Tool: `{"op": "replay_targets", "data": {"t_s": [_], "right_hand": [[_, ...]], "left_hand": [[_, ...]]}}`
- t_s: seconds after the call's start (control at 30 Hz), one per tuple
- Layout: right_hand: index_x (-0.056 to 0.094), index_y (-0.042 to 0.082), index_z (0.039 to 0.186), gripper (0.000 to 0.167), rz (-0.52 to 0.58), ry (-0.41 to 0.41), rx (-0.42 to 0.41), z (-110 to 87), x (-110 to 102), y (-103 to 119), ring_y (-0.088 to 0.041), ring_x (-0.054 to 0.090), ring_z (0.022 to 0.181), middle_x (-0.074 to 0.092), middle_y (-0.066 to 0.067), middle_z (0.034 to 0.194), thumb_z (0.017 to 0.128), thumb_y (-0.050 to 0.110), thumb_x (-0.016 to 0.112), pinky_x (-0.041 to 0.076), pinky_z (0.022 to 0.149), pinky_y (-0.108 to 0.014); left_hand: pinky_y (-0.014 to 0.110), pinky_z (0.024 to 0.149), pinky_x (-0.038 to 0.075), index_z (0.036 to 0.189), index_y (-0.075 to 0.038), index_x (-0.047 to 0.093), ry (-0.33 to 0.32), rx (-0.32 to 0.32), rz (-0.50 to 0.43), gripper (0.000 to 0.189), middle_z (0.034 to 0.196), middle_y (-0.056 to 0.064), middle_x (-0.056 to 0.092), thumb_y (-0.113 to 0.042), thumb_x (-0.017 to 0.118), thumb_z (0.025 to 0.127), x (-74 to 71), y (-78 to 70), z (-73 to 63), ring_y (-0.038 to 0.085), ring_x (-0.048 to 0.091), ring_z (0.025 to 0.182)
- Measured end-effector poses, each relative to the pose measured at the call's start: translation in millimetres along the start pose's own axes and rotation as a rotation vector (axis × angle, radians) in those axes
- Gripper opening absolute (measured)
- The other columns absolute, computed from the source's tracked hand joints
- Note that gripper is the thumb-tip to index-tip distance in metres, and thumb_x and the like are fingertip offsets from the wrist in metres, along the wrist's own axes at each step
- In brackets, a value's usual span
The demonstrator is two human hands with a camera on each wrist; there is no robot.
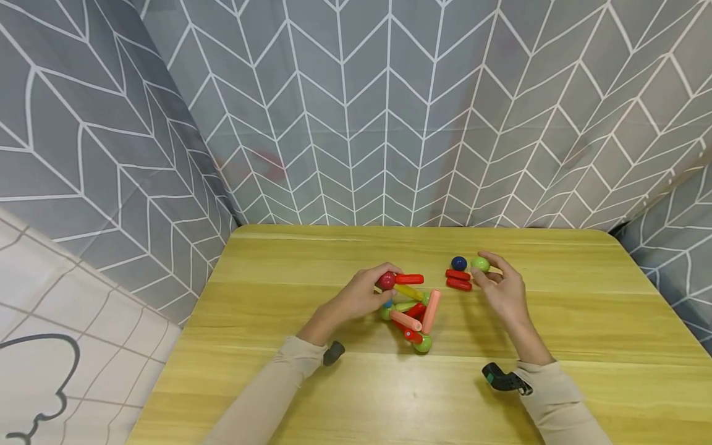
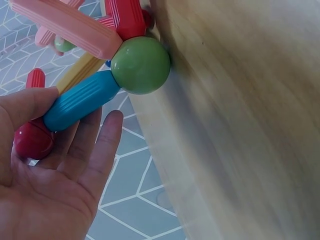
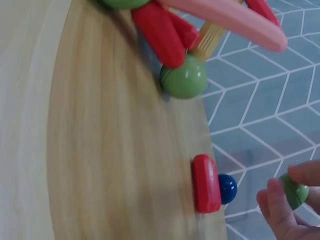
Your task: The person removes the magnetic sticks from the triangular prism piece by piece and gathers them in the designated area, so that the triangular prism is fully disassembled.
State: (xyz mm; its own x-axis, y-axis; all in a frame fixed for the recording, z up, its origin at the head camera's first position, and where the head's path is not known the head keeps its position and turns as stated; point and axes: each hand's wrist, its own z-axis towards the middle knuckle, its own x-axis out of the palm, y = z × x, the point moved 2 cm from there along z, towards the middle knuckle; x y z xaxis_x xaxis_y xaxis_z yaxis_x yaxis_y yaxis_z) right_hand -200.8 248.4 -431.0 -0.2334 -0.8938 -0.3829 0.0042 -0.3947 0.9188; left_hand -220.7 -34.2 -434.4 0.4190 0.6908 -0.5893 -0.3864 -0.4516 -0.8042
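My left hand (image 1: pixel 356 298) holds the top corner of a structure of coloured rods and balls, like a magnetic building set. In the left wrist view, its thumb and fingers pinch the blue rod (image 2: pixel 82 100) beside the red ball (image 2: pixel 33 141). A red rod (image 1: pixel 410 279) and a yellow rod (image 1: pixel 408 292) extend from that corner. Lower down are a green ball (image 2: pixel 141 65), pink rods (image 1: pixel 430 312) and more red rods. To the right, my right hand (image 1: pixel 507 293) pinches a loose green ball (image 1: pixel 480 265) between thumb and fingers, apart from the structure.
Two loose red rods (image 1: pixel 458 284) and a dark blue ball (image 1: pixel 458 263) lie close by the right hand's left side. The wooden table (image 1: pixel 267 395) ends at a grey patterned curtain (image 1: pixel 356 123). Black straps (image 1: pixel 503 378) sit at the wrists.
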Motion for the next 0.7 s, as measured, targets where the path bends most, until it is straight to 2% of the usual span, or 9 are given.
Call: {"op": "replay_targets", "data": {"t_s": [0.07,0.1,0.2,0.3,0.5,0.7], "right_hand": [[0.053,0.004,0.143,0.045,-0.068,0.002,0.000,1.4,-2.0,-3.3,0.013,0.060,0.084,0.059,-0.024,0.135,0.099,0.013,0.061,0.053,0.072,-0.010],[0.052,0.005,0.144,0.046,-0.099,0.002,0.002,2.3,-2.7,-5.3,0.008,0.063,0.086,0.059,-0.024,0.135,0.100,0.014,0.061,0.052,0.070,-0.009],[0.052,0.006,0.145,0.047,-0.183,0.000,0.011,4.9,-3.8,-11.9,-0.016,0.071,0.098,0.060,-0.026,0.134,0.101,0.019,0.060,0.048,0.067,-0.007],[0.049,0.004,0.146,0.051,-0.202,0.003,0.038,8.7,-3.4,-19.4,-0.039,0.066,0.115,0.059,-0.029,0.135,0.100,0.023,0.061,0.046,0.067,-0.006],[0.053,0.000,0.140,0.052,-0.185,-0.021,0.097,15.2,-1.5,-31.3,-0.038,0.062,0.119,0.061,-0.027,0.134,0.098,0.027,0.064,0.044,0.068,-0.004],[0.056,-0.003,0.136,0.048,-0.219,-0.019,0.078,19.7,-0.8,-39.8,-0.039,0.064,0.116,0.062,-0.029,0.130,0.098,0.026,0.065,0.044,0.066,-0.005]], "left_hand": [[0.019,0.076,0.054,0.130,-0.011,0.059,-0.001,0.002,0.003,0.038,0.113,0.010,0.070,-0.004,0.067,0.094,0.2,-0.1,-0.5,0.015,0.062,0.092],[0.019,0.076,0.054,0.131,-0.011,0.058,-0.001,0.004,0.005,0.038,0.113,0.010,0.070,-0.004,0.067,0.094,0.4,-0.2,-0.7,0.016,0.062,0.093],[0.020,0.078,0.056,0.131,-0.012,0.058,-0.005,0.004,0.007,0.038,0.113,0.010,0.071,-0.004,0.067,0.094,0.8,-0.9,-1.5,0.017,0.064,0.095],[0.021,0.079,0.057,0.131,-0.012,0.059,-0.009,0.007,0.005,0.039,0.112,0.010,0.070,-0.004,0.067,0.094,1.4,-0.9,-1.8,0.017,0.065,0.096],[0.021,0.078,0.057,0.131,-0.012,0.059,-0.012,0.007,0.000,0.038,0.112,0.009,0.070,-0.004,0.067,0.094,1.6,-1.5,-2.4,0.017,0.065,0.096],[0.021,0.081,0.057,0.131,-0.013,0.058,-0.002,-0.021,-0.005,0.039,0.115,0.008,0.071,-0.004,0.067,0.094,1.7,-3.3,-3.1,0.016,0.064,0.096]]}}
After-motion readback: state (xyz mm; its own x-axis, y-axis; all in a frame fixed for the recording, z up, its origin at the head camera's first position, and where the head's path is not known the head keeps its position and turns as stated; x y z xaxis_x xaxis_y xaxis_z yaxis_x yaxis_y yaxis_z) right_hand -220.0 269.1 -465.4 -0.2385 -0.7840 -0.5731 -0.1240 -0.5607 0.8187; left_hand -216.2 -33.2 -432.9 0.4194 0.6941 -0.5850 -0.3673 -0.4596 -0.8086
